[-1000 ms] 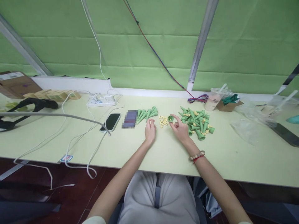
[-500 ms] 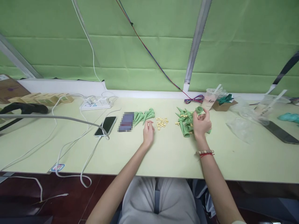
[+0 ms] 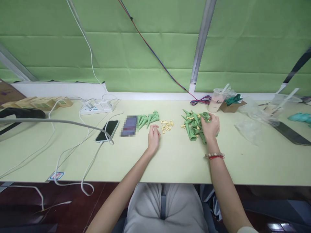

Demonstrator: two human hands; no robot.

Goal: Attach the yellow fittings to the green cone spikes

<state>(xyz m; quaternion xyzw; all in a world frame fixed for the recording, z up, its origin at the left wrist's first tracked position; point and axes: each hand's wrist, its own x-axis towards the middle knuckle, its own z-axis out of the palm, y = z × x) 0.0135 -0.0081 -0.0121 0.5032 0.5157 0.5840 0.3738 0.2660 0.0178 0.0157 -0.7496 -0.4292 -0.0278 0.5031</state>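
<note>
My right hand (image 3: 211, 125) is at the right-hand pile of green hollow cones (image 3: 189, 127), its fingers closed on a green cone (image 3: 205, 115) at the pile's top edge. Small yellow pegs (image 3: 182, 126) lie among these cones. My left hand (image 3: 154, 137) rests on the table with its fingers curled together and nothing visible in them. Just to its right is a loose group of small yellow pegs (image 3: 167, 126). Beyond its fingertips lies a row of green cones (image 3: 148, 119), narrow ends toward me.
Left of the cone row are a pixelated dark rectangle (image 3: 129, 126), a phone (image 3: 107, 131), white cables and a power strip (image 3: 97, 107). At right stand a drink cup (image 3: 216, 101), a small cardboard box (image 3: 232, 106), plastic bags (image 3: 249, 131) and a dark phone (image 3: 291, 133).
My right hand has tipped forward and down onto the pile; the cone mouth that stood up at its fingertips now sits lower. My left hand has barely moved. The view has shifted slightly.
</note>
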